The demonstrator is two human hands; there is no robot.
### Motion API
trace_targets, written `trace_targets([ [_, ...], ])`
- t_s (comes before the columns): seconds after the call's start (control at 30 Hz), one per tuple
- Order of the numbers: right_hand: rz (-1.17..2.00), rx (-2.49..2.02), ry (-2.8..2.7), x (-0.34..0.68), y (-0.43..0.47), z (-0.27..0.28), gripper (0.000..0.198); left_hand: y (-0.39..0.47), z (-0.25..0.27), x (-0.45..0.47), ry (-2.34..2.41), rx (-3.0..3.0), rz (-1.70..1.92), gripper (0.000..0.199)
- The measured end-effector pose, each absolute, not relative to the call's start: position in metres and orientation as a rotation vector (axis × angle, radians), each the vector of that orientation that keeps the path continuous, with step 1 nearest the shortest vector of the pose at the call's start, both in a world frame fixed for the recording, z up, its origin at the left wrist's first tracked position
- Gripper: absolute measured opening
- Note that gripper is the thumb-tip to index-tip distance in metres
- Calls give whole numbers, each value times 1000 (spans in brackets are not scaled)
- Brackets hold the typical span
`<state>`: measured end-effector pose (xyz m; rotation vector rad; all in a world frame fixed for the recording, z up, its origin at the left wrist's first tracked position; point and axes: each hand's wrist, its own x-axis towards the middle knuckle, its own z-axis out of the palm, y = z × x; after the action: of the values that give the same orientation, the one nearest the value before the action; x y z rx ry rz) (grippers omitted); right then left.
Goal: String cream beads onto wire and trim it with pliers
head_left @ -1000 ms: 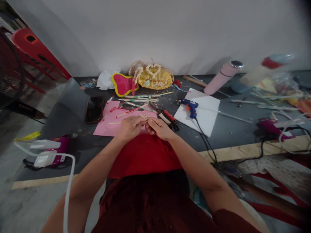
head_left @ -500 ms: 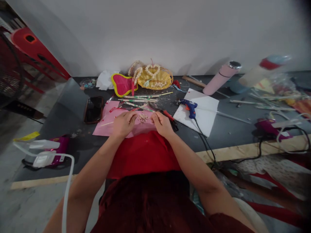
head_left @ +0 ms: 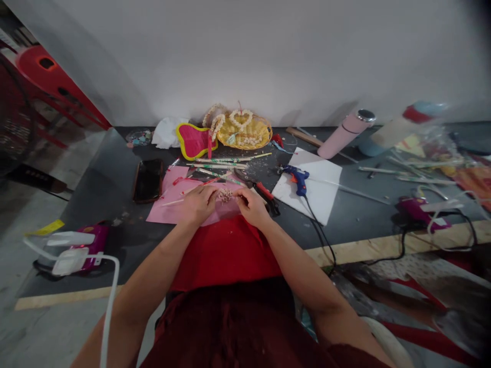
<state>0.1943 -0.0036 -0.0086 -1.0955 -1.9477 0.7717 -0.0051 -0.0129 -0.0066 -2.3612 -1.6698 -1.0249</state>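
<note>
Between my hands lies a small pile of pale pieces [head_left: 224, 194] on pink paper [head_left: 169, 208]. At the pile's left edge is my left hand [head_left: 200, 204], its fingers curled and pressed together. My right hand [head_left: 252, 206] meets the pile from the right, thumb and fingers drawn close. Whether either hand holds a piece is too small to tell. A red cloth [head_left: 228, 253] covers the table edge and my lap below them. Red-handled cutters [head_left: 264, 191] lie just beyond my right hand. Several patterned strips [head_left: 220, 166] lie behind the pile.
Behind stand a yellow basket [head_left: 264, 137] and a pink-and-yellow shape [head_left: 194, 140]. A phone [head_left: 148, 180] lies left. To the right are a blue glue gun [head_left: 297, 177] with its cord on a white board [head_left: 326, 204], and a pink flask [head_left: 347, 134]. Purple power strips [head_left: 97, 239] sit at left and right.
My hands have closed in on the pile, the right fingers now touching its edge. The whole view has shifted slightly, with the table a little lower.
</note>
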Motion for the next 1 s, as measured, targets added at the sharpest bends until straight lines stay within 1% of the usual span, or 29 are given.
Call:
trace_targets([
  [0.23, 799, -1095, -1961, 194, -6, -9, 18, -16, -8, -4, -1643, -2432, -1068, 18],
  [0.4, 873, -1089, -1935, 194, -7, -9, 18, -21, -6, -4, -1645, -2441, -1076, 14],
  [0.53, 927, -1081, -1943, 194, -7, -9, 22, -24, -4, -4, -1646, -2515, -1028, 14],
  [1.0, 942, -1091, -2022, 196, -5, -10, 24, -23, -7, -4, -1635, -2577, -1025, 16],
])
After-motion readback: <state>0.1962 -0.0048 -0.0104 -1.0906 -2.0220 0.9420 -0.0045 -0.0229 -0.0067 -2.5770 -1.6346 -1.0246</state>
